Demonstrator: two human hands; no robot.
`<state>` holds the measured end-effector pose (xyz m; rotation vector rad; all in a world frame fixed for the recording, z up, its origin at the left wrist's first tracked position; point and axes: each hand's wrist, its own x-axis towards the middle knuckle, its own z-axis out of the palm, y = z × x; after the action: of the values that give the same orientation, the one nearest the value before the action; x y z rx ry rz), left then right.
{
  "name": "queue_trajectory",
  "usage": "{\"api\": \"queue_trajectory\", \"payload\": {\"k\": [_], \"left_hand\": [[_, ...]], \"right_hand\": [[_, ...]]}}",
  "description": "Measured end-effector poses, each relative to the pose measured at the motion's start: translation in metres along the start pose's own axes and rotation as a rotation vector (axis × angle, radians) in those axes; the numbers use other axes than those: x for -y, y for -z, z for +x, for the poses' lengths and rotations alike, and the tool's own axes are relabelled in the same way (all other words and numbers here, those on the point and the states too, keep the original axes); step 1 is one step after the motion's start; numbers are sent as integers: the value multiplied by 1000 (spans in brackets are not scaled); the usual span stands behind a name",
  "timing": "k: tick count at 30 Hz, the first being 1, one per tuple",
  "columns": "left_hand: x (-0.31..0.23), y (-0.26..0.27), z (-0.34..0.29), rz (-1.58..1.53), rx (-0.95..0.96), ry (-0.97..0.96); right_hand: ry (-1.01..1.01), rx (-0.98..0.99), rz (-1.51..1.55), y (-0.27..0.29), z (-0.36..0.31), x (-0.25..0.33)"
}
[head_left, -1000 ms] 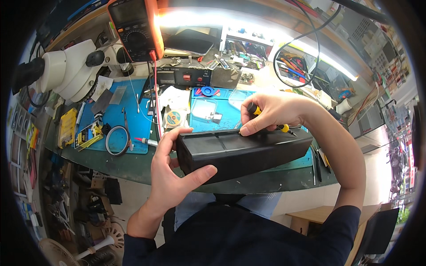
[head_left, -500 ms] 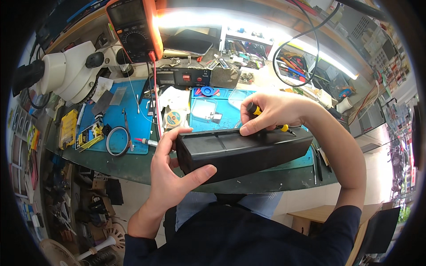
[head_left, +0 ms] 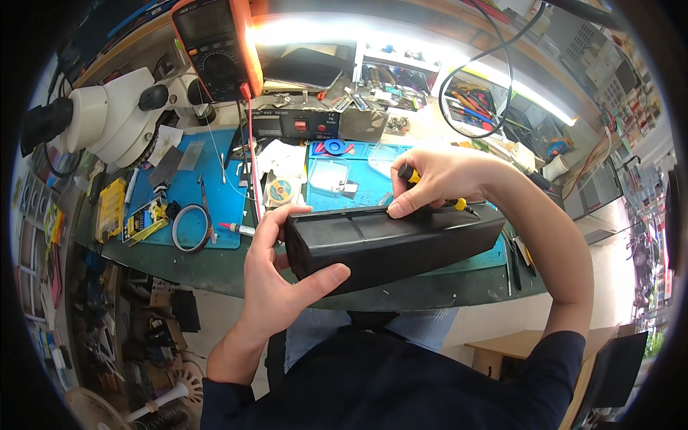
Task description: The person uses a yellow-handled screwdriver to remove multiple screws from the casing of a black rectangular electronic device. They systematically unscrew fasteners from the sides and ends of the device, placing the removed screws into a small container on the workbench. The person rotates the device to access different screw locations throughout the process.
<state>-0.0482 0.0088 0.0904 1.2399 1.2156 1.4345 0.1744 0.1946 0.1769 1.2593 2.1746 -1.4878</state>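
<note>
Left hand (head_left: 276,276) gripping black box (head_left: 390,244) end at bench edge (head_left: 215,261), right hand (head_left: 437,179) holding screwdriver (head_left: 433,190)

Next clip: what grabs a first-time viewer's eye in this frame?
The long black box-shaped casing at centre, gripped at its near end by the left hand. The right hand rests on its top edge, holding a yellow-and-black screwdriver. Behind, an orange multimeter stands at the top left beside a white microscope.
</note>
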Motion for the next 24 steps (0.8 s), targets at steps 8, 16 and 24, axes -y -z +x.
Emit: {"api": "queue_trajectory", "payload": {"k": [8, 16, 24], "left_hand": [[3, 0, 3, 5, 0, -14], [4, 1, 1, -15, -9, -3], [11, 0, 1, -25, -12, -43]], "right_hand": [[53, -70, -27, 0, -12, 1], [694, -897, -77, -10, -74, -12], [1111, -1287, 138, -82, -87, -70]]}}
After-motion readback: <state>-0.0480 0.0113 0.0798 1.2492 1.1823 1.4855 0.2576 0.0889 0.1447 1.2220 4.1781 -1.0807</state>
